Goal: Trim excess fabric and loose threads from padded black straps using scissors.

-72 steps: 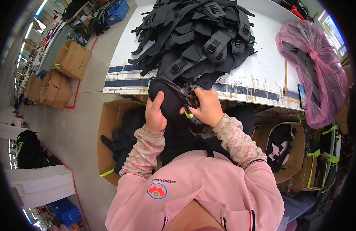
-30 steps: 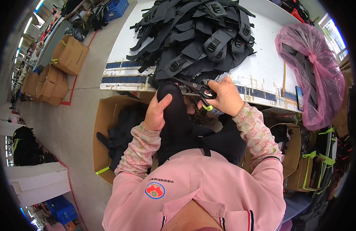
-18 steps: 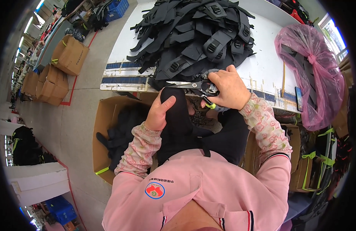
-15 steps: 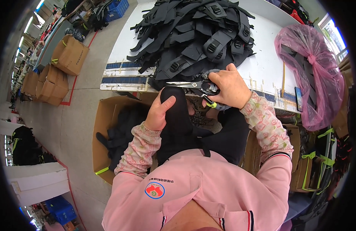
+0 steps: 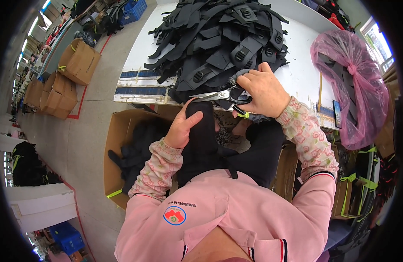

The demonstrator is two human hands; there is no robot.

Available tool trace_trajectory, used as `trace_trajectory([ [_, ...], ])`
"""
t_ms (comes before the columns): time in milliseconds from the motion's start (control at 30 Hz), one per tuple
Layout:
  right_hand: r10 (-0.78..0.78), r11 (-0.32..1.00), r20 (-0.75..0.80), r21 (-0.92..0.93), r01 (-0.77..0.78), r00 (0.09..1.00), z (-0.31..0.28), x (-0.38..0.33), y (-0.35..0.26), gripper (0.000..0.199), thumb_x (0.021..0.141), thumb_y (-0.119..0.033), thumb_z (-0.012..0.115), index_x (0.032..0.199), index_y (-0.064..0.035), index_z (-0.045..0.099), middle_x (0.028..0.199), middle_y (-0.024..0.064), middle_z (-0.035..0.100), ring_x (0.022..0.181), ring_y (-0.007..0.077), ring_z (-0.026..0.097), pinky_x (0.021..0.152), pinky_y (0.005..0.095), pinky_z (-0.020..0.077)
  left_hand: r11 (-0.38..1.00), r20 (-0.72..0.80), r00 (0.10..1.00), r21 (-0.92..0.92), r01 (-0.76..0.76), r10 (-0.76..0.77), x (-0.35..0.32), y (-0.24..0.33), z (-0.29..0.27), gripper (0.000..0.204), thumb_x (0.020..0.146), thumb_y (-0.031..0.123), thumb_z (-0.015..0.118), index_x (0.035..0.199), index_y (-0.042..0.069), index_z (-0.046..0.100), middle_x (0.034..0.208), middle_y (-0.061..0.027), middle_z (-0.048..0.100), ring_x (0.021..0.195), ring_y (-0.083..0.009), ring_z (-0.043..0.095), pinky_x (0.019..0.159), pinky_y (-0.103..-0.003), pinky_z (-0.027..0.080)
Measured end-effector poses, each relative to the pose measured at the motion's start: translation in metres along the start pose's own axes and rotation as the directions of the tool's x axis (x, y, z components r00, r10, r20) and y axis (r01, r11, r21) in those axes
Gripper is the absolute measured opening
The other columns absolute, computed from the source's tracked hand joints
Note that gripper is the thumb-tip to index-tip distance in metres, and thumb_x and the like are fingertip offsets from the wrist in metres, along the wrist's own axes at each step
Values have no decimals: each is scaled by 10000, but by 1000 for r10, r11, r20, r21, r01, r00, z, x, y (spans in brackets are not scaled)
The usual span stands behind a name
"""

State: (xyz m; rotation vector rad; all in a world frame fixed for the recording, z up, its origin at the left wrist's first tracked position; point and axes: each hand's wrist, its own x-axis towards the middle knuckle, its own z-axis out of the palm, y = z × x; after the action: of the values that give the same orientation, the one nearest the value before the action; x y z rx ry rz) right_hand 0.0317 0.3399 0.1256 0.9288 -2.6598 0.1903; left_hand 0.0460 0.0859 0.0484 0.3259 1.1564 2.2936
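My right hand (image 5: 266,91) grips scissors (image 5: 222,94) with black handles and silver blades, a yellow-green tie hanging by the handles. The blades point left, their tips close to my left fingers. My left hand (image 5: 184,126) is closed at the edge of a dark black shape over my left knee, thumb on top and the other fingers mostly hidden. Whether that shape is a held fabric piece or my trouser leg is unclear. Beyond my hands, a large heap of black straps with buckles (image 5: 227,48) covers the table's middle.
The white table (image 5: 138,56) has worn blue strips along its near edge. A phone (image 5: 337,113) and a pink plastic bag of dark pieces (image 5: 354,83) are on the right. A cardboard box (image 5: 112,153) holding black pieces stands by my left leg. More boxes (image 5: 79,63) stand far left.
My right hand has tilted and shifted slightly up and right, turning the scissors so their blades show brighter and wider. My left hand has moved slightly right.
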Motion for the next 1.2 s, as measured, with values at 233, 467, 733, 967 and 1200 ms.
trace_trajectory([
  [233, 60, 998, 120, -40, -56, 991, -10, 3, 4, 371, 596, -289, 776, 752, -67, 523, 635, 43, 560, 646, 250, 560, 761, 348, 359, 999, 83, 997, 38, -7, 4, 0, 7, 4, 401, 940, 132, 502, 1311, 29, 392, 957, -132, 608, 831, -235, 632, 779, -344, 516],
  [467, 223, 585, 175, 763, -275, 959, 19, 16, -25, 480, 675, -259, 834, 949, 27, 564, 691, 16, 538, 657, 84, 470, 613, 251, 400, 998, 62, 998, 56, -25, 21, 9, 11, 11, 415, 933, 131, 506, 1314, 21, 386, 1069, -108, 572, 924, -211, 607, 850, -327, 482],
  [733, 534, 175, -2, 979, -108, 845, -20, 49, -34, 213, 804, -137, 726, 910, -34, 573, 749, -29, 570, 621, 39, 510, 535, 195, 410, 388, 116, 517, 528, -755, 848, 3, 26, 22, 301, 956, 180, 418, 1125, -63, 474, 1015, -160, 570, 895, -240, 568, 887, -362, 442],
  [967, 583, -400, 118, 903, 157, 804, 19, 50, -67, 176, 846, -125, 671, 952, -7, 593, 836, 51, 645, 674, 108, 609, 608, 232, 491, 895, 97, 890, -24, -446, 446, 19, 6, 17, 560, 930, 361, 548, 1326, -4, 394, 1282, -178, 495, 1174, -269, 506, 1032, -415, 368],
  [1200, 571, -187, 296, 955, -230, 766, 98, 5, -63, 280, 819, -250, 727, 817, -44, 536, 732, 37, 617, 609, 116, 572, 565, 253, 449, 879, -258, 902, -246, -408, 346, 14, -3, -35, 287, 962, 157, 495, 1218, 25, 509, 1217, -119, 570, 1113, -260, 564, 951, -422, 475],
])
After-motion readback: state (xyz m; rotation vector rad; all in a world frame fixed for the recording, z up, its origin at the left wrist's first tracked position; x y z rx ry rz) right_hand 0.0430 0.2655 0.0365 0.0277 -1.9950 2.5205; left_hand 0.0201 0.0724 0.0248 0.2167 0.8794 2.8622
